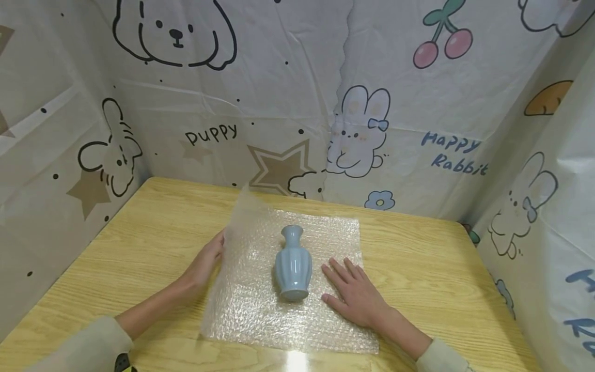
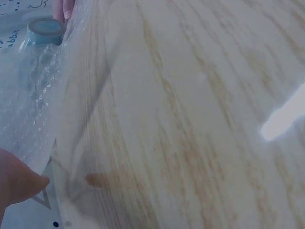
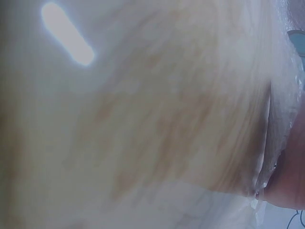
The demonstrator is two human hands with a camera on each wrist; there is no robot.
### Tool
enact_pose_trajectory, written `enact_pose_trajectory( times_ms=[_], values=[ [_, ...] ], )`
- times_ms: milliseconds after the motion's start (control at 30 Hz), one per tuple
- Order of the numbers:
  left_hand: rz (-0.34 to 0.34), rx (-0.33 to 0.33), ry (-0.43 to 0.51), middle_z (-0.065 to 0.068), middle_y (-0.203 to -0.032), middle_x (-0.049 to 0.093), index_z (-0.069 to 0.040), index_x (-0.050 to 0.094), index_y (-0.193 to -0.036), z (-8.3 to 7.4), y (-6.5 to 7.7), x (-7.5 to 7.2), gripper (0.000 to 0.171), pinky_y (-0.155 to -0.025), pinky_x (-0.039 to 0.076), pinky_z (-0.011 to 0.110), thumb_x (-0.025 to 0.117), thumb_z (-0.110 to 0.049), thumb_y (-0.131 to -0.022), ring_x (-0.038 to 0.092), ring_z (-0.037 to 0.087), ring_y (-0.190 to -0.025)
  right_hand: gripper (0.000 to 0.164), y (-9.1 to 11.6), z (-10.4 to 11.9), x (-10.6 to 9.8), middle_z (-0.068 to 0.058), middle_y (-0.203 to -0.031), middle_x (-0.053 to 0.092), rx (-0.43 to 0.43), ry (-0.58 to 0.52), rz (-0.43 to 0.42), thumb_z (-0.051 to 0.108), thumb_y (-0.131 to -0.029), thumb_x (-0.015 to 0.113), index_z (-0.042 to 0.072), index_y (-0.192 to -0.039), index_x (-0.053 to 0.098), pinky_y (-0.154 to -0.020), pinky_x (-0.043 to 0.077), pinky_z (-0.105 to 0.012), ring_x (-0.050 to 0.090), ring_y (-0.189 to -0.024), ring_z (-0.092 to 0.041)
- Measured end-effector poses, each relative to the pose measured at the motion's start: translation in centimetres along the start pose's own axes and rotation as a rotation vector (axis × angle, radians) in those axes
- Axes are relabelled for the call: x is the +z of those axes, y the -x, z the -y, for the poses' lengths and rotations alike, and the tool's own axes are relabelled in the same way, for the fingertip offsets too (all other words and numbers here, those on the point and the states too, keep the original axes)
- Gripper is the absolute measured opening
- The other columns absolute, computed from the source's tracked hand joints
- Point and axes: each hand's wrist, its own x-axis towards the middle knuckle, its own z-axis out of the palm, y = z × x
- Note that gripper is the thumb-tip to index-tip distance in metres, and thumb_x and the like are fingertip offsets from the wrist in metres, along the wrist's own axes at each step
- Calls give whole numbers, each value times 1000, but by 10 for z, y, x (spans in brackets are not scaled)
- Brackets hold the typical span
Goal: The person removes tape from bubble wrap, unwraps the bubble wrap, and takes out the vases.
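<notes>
A pale blue ribbed vase [image 1: 294,266] lies on its side on a sheet of bubble wrap [image 1: 251,315], its neck toward the far edge of the table. The left hand [image 1: 206,261] grips the sheet's left edge, which stands raised off the table, its far corner sticking up. In the left wrist view the thumb [image 2: 21,181] is against the wrap's edge, and the vase's round foot [image 2: 46,27] shows beyond. To the right of the vase, the right hand [image 1: 355,297] rests on the sheet with fingers spread. Part of that hand [image 3: 288,176] appears in the right wrist view.
The wood-grain table [image 1: 418,279] extends on both sides of the sheet. A white cloth [image 1: 279,103] printed with cartoon animals hangs behind it and along the sides. Light reflects off the table near its front edge.
</notes>
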Motion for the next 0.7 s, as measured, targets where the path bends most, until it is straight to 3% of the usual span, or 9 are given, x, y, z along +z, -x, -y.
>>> enact_pose_trajectory(
  times_ms=[133,400,700],
  values=[
    [-32,-52,-70,19,-165,-6,-6,-4,-160,-5,-1,-2,63,-118,-3,59,22,-30,-108,-7,39,-149,70,0,0,-1,-10,-162,27,-1,4,2,57,-103,39,16,-158,31,-115,21,-61,21,-146,-44],
    [-125,-107,-265,21,-164,2,-9,-4,-160,-8,-3,-3,71,-116,7,64,36,-33,-106,6,46,-148,70,0,0,0,-10,-162,27,-1,7,2,57,-102,40,16,-158,31,-115,22,-60,21,-146,-43],
    [-148,-57,-474,29,-161,-6,6,-9,-155,-6,-6,-8,86,-117,5,61,53,-20,-101,-1,47,-147,69,0,0,0,-11,-162,28,-12,14,-8,56,-102,41,15,-158,31,-115,22,-60,22,-145,-44]
  ],
)
